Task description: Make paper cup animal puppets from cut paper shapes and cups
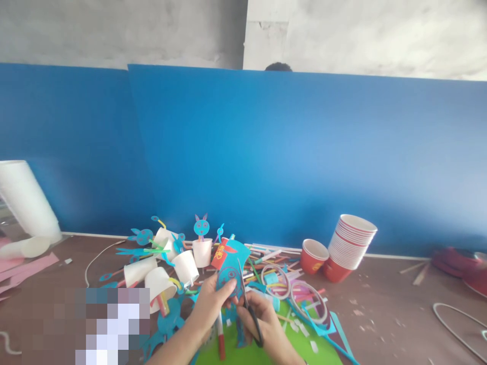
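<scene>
We are pinching blue paper (231, 261) in our left hand (215, 296), thumb on top, and gripping scissors (245, 295) in our right hand (264, 319), above the cluttered bench (376, 350). For a clean edge, we are probably best following the drawn circle (225, 274) while turning the paper. Our hands are almost meeting, both angling inward.

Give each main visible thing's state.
Left hand: holding blue paper
Right hand: gripping scissors
Blue paper: face drawn
Scissors: blades at paper, opening unclear
Cup stack: nested
Red cup beside it: upright
White cups: some tipped over
Tape rolls: lying down
Green sheet: strewn with scraps
</scene>
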A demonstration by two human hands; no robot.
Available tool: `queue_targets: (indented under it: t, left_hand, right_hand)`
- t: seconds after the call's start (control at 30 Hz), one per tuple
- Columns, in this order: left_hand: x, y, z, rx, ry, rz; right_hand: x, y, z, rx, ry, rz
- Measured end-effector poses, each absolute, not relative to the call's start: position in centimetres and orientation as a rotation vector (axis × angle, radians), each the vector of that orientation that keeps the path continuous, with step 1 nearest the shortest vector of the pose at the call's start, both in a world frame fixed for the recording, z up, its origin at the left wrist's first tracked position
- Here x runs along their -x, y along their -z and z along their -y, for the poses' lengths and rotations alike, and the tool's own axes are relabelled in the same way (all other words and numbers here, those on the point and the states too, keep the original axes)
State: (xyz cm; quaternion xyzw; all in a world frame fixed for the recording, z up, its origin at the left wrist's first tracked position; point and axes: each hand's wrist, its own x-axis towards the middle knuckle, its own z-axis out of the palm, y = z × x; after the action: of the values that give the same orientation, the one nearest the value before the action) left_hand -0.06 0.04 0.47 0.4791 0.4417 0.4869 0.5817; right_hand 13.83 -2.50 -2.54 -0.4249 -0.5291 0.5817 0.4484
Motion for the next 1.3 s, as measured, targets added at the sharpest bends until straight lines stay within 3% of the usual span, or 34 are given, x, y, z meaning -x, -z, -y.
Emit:
queue_targets:
  t: [1.07,1.3]
  left_hand:
    - [1.0,-1.5,-0.5,-1.091,-1.055,-1.002]
    - [0.0,-0.3,0.2,-0.976,-1.171,-0.907]
  right_hand:
    - [-14.0,2.4,2.5,1.090,-1.379,1.344]
    - [-13.7,2.2,2.6,1.062,-1.412,1.291]
